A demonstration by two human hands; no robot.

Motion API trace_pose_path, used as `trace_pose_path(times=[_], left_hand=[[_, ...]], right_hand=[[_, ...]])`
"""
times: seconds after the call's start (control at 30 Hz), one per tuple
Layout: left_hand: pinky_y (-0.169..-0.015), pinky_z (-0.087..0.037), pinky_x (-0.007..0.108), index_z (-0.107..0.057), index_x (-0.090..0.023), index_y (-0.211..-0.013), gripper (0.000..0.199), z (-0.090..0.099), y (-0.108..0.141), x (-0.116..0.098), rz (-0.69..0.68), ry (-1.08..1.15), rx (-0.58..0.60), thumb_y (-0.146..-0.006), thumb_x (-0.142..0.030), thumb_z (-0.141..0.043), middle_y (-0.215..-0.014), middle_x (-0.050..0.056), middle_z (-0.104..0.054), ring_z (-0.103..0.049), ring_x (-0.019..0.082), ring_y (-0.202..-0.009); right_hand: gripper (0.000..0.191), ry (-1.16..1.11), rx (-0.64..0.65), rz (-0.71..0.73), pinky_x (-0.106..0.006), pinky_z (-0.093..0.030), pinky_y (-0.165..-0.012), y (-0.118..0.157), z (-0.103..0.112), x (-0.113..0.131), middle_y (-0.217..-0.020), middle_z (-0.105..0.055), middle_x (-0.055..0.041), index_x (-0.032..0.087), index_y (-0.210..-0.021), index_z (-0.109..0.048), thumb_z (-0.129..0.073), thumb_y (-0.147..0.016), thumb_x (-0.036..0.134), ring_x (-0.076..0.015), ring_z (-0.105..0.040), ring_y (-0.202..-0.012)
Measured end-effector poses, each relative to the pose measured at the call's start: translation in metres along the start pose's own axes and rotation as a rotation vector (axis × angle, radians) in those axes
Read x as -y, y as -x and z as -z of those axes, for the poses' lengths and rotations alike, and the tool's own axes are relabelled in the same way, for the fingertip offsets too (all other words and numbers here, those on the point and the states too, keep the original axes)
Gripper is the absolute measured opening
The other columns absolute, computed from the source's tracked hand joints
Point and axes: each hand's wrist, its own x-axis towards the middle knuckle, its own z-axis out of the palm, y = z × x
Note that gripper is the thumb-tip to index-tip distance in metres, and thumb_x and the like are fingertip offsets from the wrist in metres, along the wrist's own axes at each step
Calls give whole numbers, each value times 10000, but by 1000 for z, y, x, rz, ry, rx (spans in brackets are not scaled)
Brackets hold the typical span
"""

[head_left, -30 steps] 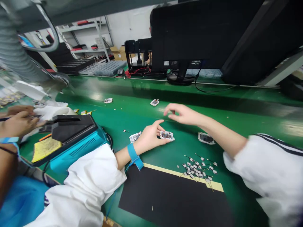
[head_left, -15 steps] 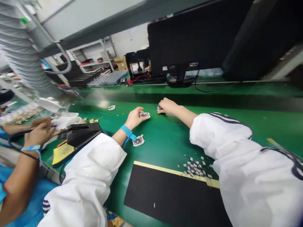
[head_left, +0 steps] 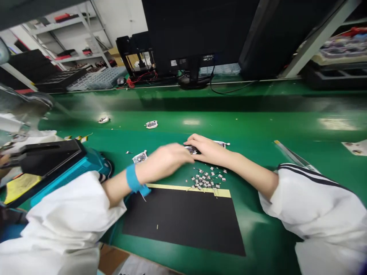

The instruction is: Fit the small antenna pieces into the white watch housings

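My right hand (head_left: 210, 148) is curled round a small circuit board in a pale housing (head_left: 190, 149), low over the green bench. My left hand (head_left: 164, 161) reaches across to the same board from the left. Motion smears its fingers, so their grip is unclear. A second white-framed board (head_left: 220, 143) lies just behind my right hand, partly hidden by it. Beside my left wrist, with its blue strap (head_left: 133, 178), rests another white-framed board (head_left: 140, 157). Several small grey parts with thin wires (head_left: 205, 179) are heaped just in front of my hands.
A black mat (head_left: 183, 217) with a yellow edge lies nearest me. Farther back are two white-framed boards (head_left: 151, 124). At left stands a black-and-blue machine (head_left: 69, 172); a monitor (head_left: 197, 30) rises behind the bench. A clear strip (head_left: 295, 156) lies at right.
Both hands have come together at one board, nearer the heaped parts. The board my left hand held now lies on the bench. The view has turned right.
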Motion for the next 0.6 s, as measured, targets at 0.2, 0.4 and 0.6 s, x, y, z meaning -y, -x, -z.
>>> trace_pose_path(times=[0.2,0.4,0.6], left_hand=[[-854,-443,253,-571,-135,-879,231,-44,15,-28,-365,-239,104,-854,-144,-342,-965,90,-591,-530,153,-949],[-785,-452,226,-542,-142,-791,208,-48,21,-14,-353,-285,71,-858,-149,-345,-836,80,-588,-547,122,-825],[-725,-446,205,-528,-131,-799,229,-49,27,-6,-336,-307,39,-868,-148,-310,-817,58,-583,-533,112,-782]], right_hand=[[327,-141,-37,-33,-329,-434,-839,7,-7,-8,-1037,-475,-74,151,-1085,-493,-492,-796,304,-167,-511,-928],[296,-166,-63,-57,-321,-464,-766,4,-12,-4,-1018,-496,-73,162,-1048,-513,-519,-775,276,-159,-531,-855],[257,-235,-22,-93,-304,-450,-773,-2,-14,3,-999,-494,-75,178,-1021,-513,-383,-842,310,-151,-520,-860]])
